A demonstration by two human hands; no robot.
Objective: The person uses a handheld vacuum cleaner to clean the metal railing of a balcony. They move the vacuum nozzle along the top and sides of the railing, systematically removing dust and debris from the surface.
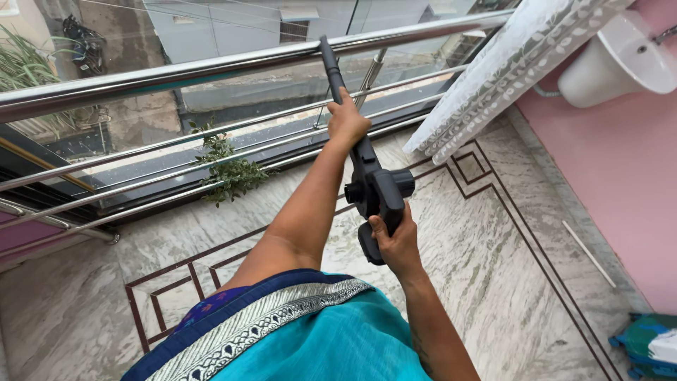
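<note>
The railing (pixel 211 67) runs across the far side; a plant (pixel 229 169) sits at its foot; a washbasin (pixel 620 60) hangs far right; a bag (pixel 652 346) lies near right.

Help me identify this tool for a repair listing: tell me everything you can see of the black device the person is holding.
The black device looks like matte plastic: a bulky rounded body with a side knob, a handle below, and a long narrow tube pointing up toward the steel railing. It is held tilted in the air above the marble floor. The right hand grips the handle; the left hand clasps the tube partway up. No cord shows.
</note>
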